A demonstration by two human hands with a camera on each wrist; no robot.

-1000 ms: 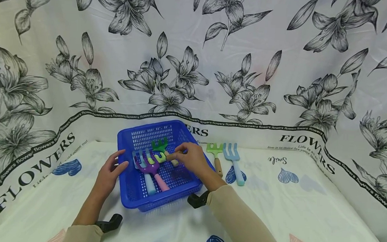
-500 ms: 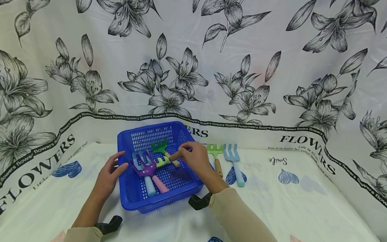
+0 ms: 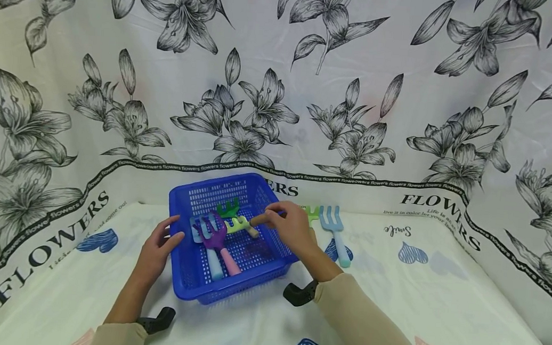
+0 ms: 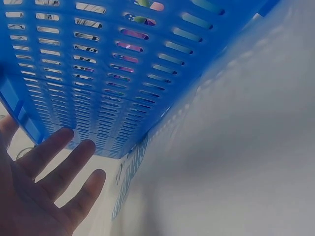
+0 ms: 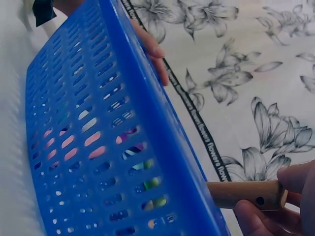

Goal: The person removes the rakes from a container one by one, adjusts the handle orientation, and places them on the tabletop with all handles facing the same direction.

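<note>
Since the head view of half a second ago, the yellow-green fork (image 3: 236, 225) has been shifted slightly to the right by the right hand (image 3: 293, 228), while the left hand (image 3: 157, 247) is kept in nearly the same place at the basket's left side. The fork is held by the right hand's thumb and fingers, pinched at its wooden handle (image 5: 241, 194), left of centre in the head view, its tines set over the inside of the blue basket (image 3: 249, 277). Nothing is grasped by the left hand; its fingers are extended beside the rim, and whether the rim is touched cannot be told.

The light green rake (image 3: 311, 212) is partly covered by the right hand, its handle mostly hidden. The middle of the dark green rake (image 3: 228, 208) is hidden behind the yellow-green fork. Through the slots in both wrist views, the contents are reduced to coloured patches.

One basket is counted. Inside it, three tools are seen lying: the dark green rake, one purple fork (image 3: 215, 236) with a pink handle, and one light blue fork (image 3: 214, 264), partly overlapped by the purple one. Two more are laid on the worktop (image 3: 392, 293), right of centre: the light green rake and one blue fork (image 3: 337, 230).
</note>
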